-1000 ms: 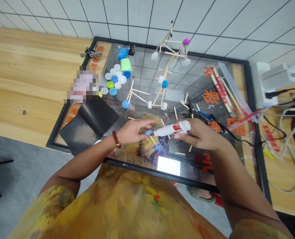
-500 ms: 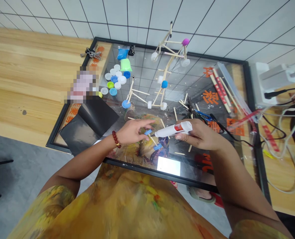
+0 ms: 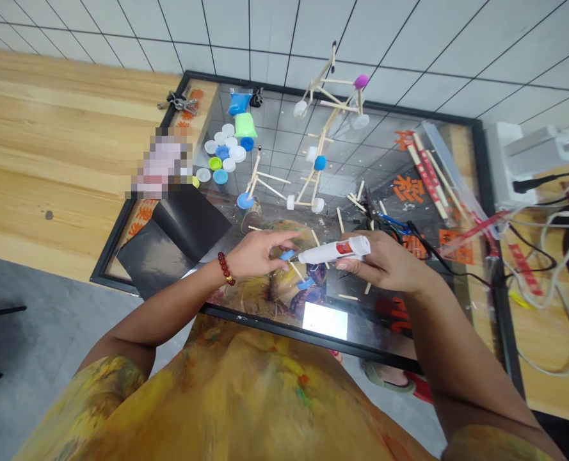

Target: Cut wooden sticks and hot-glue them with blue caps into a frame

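My right hand point(image 3: 384, 262) grips a white glue pen with a red label point(image 3: 335, 250), its tip pointing left at a small blue cap point(image 3: 287, 255). My left hand point(image 3: 258, 251), with a red bead bracelet on the wrist, pinches that blue cap, which sits on a thin wooden stick point(image 3: 296, 271). A second blue cap point(image 3: 306, 282) lies just below on the glass tabletop point(image 3: 274, 141). Further back stands a frame of wooden sticks with cap wheels point(image 3: 308, 173).
Loose bottle caps point(image 3: 221, 157) and blue and green packets lie at the back left, with keys point(image 3: 176, 102) at the corner. A black sheet point(image 3: 178, 230) lies left of my hand. Chopsticks in a clear sleeve point(image 3: 432, 173), pliers and tangled cables point(image 3: 543, 237) fill the right.
Hardly anything: both hands hold the same pose, the glue pen tip staying at the blue cap. The view has shifted very slightly.
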### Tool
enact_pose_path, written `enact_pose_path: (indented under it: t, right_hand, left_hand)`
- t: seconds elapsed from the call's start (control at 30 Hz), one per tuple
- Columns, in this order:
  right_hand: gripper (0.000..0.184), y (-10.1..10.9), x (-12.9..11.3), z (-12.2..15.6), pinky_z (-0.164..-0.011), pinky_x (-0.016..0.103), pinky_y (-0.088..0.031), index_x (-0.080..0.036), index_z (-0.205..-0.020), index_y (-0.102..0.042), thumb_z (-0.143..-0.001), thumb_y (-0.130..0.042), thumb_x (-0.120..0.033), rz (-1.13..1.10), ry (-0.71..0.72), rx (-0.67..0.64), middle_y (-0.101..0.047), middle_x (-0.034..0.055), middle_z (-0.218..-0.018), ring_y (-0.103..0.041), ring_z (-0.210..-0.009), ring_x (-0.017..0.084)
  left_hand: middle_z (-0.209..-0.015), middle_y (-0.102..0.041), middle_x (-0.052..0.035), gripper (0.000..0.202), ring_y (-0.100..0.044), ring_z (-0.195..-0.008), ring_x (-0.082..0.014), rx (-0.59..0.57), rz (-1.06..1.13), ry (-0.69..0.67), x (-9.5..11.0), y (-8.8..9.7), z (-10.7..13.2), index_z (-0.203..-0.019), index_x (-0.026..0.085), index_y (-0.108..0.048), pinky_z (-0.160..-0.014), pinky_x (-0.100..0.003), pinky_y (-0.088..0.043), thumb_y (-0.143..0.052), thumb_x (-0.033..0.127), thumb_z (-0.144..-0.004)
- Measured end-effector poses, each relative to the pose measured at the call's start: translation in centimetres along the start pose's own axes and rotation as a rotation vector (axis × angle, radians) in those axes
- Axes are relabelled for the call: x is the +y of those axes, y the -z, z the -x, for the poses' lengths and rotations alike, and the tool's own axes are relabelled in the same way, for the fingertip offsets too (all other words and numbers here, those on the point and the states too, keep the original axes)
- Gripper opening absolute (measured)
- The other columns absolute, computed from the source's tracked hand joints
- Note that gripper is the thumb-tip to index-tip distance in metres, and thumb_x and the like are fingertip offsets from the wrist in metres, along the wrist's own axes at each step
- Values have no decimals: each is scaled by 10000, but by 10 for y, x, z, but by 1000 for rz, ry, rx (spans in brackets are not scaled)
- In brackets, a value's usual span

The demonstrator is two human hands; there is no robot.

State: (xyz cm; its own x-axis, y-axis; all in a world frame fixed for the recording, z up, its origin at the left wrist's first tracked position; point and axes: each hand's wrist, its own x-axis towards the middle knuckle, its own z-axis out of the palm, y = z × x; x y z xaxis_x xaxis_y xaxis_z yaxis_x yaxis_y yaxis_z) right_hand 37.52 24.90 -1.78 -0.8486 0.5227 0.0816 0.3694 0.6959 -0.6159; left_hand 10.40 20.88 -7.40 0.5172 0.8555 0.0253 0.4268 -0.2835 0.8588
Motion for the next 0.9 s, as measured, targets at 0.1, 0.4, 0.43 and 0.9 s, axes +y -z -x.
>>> enact_pose_path:
  t: [0.1,0.4,0.43,0.9]
  right_hand:
    - [277,0,1,0,-598,285,-343,-202,-786,-550,-946,-468,-413,6,-14,-11,-563,10,-679,-505,-598,148]
    - [266,1,-1,2,-567,264,-332,-195,-808,-570,-937,-487,-413,8,-49,-18,-571,7,-670,-495,-575,130]
    - [267,1,-2,2,-566,261,-332,-195,-815,-575,-939,-485,-413,2,-59,-24,-573,5,-667,-496,-573,128]
    - [224,3,-2,2,-601,266,-329,-190,-765,-528,-925,-520,-346,-9,14,44,-526,-2,-674,-482,-615,133]
  left_hand:
    - [-1098,-743,-60,705,-668,-817,-138,4,0,-3,0,0,0,-1360,222,-523,-716,-251,-525,-791,291,-713]
    - [-1093,-745,-53,684,-606,-676,-100,-1,-17,0,2,1,0,-1343,219,-534,-673,-235,-498,-792,294,-714]
    - [-1091,-746,-52,680,-586,-645,-92,-1,-22,3,2,1,0,-1341,220,-536,-665,-234,-492,-791,297,-715]
    - [-1064,-750,-49,673,-487,-567,-68,6,-39,13,5,3,0,-1347,210,-534,-644,-228,-467,-771,244,-718]
